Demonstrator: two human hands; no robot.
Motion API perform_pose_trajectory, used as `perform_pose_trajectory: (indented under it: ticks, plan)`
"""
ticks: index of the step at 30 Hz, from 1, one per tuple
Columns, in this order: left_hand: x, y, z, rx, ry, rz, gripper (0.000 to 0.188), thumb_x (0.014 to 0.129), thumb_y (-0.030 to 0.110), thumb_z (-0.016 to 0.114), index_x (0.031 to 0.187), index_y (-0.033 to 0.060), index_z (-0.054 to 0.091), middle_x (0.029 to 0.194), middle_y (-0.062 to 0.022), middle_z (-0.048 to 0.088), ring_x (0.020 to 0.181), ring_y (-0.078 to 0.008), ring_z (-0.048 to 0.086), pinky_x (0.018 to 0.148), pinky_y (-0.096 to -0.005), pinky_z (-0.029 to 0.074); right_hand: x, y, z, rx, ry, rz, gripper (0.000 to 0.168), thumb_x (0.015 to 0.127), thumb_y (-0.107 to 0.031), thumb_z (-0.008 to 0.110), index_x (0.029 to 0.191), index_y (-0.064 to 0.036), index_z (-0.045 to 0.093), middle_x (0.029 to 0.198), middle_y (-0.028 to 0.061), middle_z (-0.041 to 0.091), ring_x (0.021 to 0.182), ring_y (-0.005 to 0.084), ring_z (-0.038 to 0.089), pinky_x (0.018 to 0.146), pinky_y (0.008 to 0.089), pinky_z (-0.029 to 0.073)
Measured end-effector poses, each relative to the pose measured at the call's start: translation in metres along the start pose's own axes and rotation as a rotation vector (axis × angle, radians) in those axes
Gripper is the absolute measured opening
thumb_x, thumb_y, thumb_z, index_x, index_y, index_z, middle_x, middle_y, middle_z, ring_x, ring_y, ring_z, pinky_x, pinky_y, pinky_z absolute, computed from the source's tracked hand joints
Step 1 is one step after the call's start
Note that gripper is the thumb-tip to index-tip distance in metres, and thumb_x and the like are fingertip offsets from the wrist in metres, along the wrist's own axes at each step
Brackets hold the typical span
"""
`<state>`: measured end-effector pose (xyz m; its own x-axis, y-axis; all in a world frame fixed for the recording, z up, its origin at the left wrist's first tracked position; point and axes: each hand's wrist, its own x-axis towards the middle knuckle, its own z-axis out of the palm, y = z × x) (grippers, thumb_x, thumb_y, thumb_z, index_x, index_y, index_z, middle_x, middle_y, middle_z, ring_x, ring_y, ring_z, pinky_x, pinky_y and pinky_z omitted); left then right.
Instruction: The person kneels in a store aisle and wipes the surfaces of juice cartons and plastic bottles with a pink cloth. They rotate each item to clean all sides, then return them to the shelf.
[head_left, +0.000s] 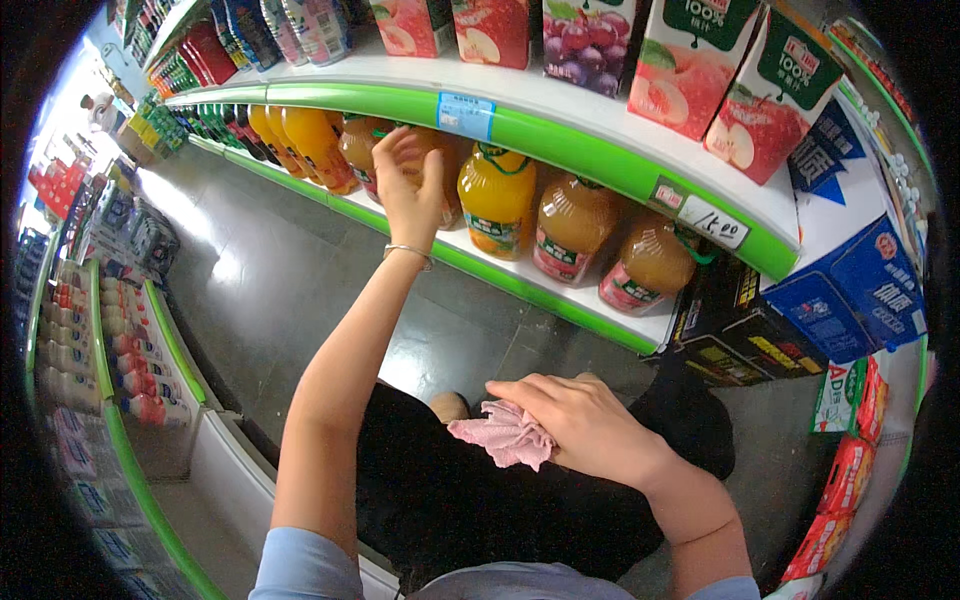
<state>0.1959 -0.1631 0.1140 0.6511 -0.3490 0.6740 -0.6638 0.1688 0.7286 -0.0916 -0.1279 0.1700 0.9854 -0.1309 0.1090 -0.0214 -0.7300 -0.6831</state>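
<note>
My left hand (411, 187), a bracelet on its wrist, is raised in front of the lower shelf with its thumb and fingers apart. Behind it stand large brownish juice bottles (358, 150), partly covered by the fingers; whether these touch a bottle is hard to tell. To the right of that hand are a yellow-orange juice bottle (491, 199) with a green handle and two brownish juice bottles (576, 225) with pink labels. Over my lap, my right hand (589, 427) grips a crumpled pink cloth (504, 436).
A green-edged upper shelf (577, 157) bearing juice cartons (686, 67) overhangs the bottles. Blue cardboard boxes (847, 292) and a black box (739, 330) adjoin the shelf's right end. At left stands a rack of bottled drinks (146, 360). Farther back is another person (101, 112).
</note>
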Motion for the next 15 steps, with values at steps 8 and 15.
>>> perform_pose_trajectory:
  ticks: [8,15]
  plan:
    - [-0.027,-0.070,-0.014,0.332,-0.374,-0.001,0.037,0.075,0.016,0.065,0.106,0.0019,0.048,0.096,-0.0176,0.051,0.089,-0.0316,0.052,0.078,-0.0376,0.044,-0.006,0.014,0.024,-0.175,-0.095,0.034,0.055,0.066,-0.014,0.068,0.115,-0.002,0.044,0.091,0.0129,0.056,0.087,0.0289,0.058,0.075,0.0380,0.046]
    - [-0.042,-0.036,0.009,0.314,-0.579,0.197,0.039,0.076,0.014,0.063,0.110,0.0040,0.046,0.097,-0.0161,0.049,0.086,-0.0282,0.054,0.074,-0.0359,0.045,-0.009,0.016,0.044,-0.196,-0.081,-0.014,0.033,0.075,-0.015,0.057,0.103,0.000,0.048,0.087,0.0146,0.058,0.082,0.0292,0.060,0.074,0.0381,0.046]
